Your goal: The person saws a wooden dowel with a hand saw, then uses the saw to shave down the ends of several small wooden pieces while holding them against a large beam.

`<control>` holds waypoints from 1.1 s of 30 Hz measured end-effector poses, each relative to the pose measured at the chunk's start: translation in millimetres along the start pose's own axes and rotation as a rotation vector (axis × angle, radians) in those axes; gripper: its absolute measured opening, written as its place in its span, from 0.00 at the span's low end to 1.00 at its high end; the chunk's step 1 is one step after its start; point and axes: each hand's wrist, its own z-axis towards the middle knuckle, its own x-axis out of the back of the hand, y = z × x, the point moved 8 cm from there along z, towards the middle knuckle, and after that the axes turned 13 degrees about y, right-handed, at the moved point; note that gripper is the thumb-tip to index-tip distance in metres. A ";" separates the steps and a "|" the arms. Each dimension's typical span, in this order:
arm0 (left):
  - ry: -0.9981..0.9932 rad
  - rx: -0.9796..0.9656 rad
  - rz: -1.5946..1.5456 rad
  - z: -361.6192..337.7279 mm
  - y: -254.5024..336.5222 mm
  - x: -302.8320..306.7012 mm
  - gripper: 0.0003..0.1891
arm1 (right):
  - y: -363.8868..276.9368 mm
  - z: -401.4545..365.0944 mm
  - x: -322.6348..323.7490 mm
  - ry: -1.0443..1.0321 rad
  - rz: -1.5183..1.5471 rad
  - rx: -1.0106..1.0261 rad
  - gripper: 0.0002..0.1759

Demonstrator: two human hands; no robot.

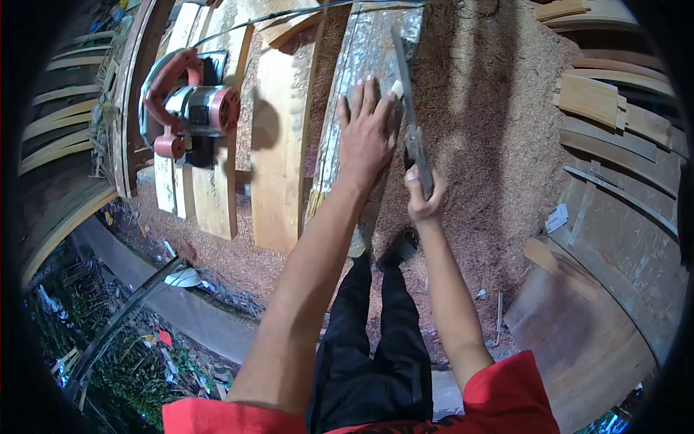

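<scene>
My left hand (367, 134) lies with spread fingers on a worn, paint-spattered plank (347, 54), its thumb hidden. At the tip of its index finger, by the plank's right edge, a small pale piece of wood (397, 88) shows. My right hand (426, 197) is closed round the handle of a long, narrow handsaw (407, 83). The saw's blade points away from me along the plank's right side, close beside the left hand and the pale piece.
To the left, a red power saw (189, 110) with a cable rests across pale boards (276, 155). Sawdust (491, 159) covers the ground. Curved wooden pieces (614, 137) are stacked at right, near a large panel (578, 347). A concrete ledge (206, 318) and litter lie lower left.
</scene>
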 end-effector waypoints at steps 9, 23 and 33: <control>-0.042 0.009 0.019 -34.3 -1.5 14.7 0.22 | -3.0 -36.3 7.8 -0.021 0.024 -0.005 0.09; -0.055 -0.033 0.087 -33.3 2.2 9.8 0.22 | -27.2 -36.8 18.9 0.028 -0.156 0.152 0.12; -0.078 -0.033 0.064 -31.4 2.7 10.0 0.22 | -0.7 -56.3 28.5 0.075 -0.121 0.135 0.11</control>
